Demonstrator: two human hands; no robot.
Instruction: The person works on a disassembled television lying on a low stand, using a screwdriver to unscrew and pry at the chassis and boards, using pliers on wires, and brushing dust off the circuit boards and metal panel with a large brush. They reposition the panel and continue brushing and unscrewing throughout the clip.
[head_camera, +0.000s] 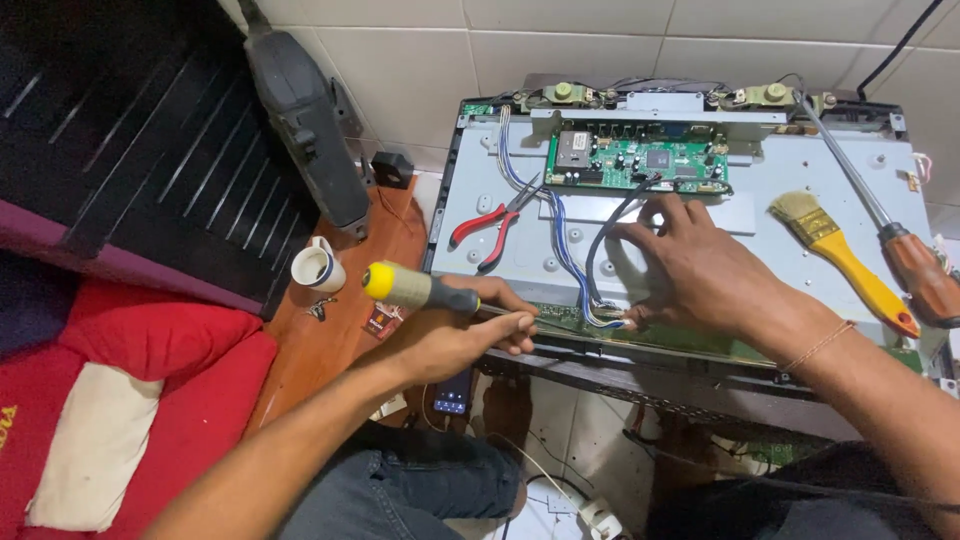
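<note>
My left hand (462, 335) grips a screwdriver with a yellow and grey handle (405, 286), its shaft running right toward a narrow circuit strip (560, 318) at the near edge of a metal display chassis (800, 190). My right hand (690, 268) rests on the chassis, fingers spread over a bundle of blue, white and black wires (560, 240) near their connector (605, 318). A green circuit board (640, 160) sits at the top of the chassis.
Red-handled pliers (485, 228) lie on the chassis at left. A yellow-handled brush (845, 262) and a brown-handled screwdriver (920, 275) lie at right. A white cup (317, 266) stands on the wooden surface beside a black tool (305, 125). Red cushions (130, 400) sit at lower left.
</note>
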